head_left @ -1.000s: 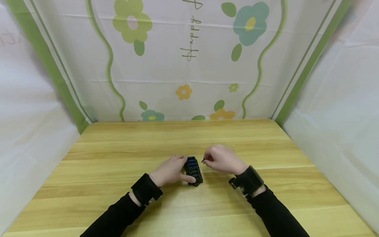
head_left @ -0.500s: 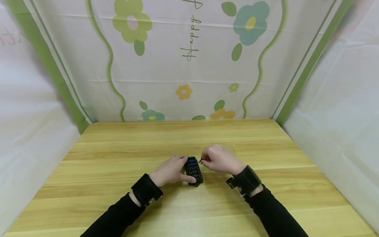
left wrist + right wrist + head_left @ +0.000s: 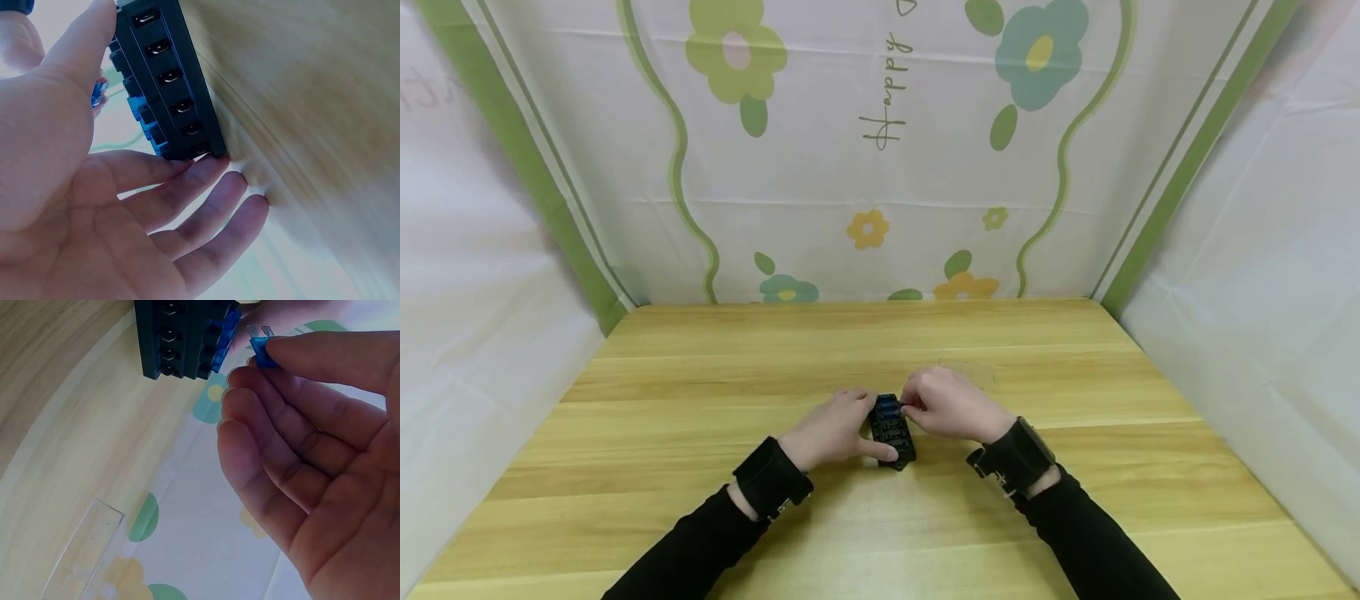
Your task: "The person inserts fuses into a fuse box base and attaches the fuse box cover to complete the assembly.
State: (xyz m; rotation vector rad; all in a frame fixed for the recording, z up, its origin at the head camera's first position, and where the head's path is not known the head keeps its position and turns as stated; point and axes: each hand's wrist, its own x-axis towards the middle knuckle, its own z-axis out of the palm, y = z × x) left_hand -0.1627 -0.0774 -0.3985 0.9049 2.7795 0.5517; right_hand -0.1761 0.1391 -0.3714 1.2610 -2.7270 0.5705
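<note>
A black fuse box (image 3: pixel 892 432) lies on the table with several blue blade fuses (image 3: pixel 888 406) seated at its far end. My left hand (image 3: pixel 831 435) grips it lengthwise, thumb at the near end and fingertips at the far end. In the left wrist view, the side of the fuse box shows a row of slots with metal contacts. My right hand (image 3: pixel 953 403) is just to its right, over the upper part. Between thumb and index finger it pinches one blue blade fuse (image 3: pixel 263 352), whose two metal prongs stick out beyond the fingertips.
A clear plastic cover (image 3: pixel 105 514) lies on the wooden table (image 3: pixel 737 350) behind my right hand, hard to see in the head view. A white flowered cloth (image 3: pixel 820 167) rises at the table's back edge, with white cloth at both sides.
My right hand has moved left with the pinched blade fuse, up to the fuse box. My left hand keeps its grip in the same place. The head view has shifted slightly.
</note>
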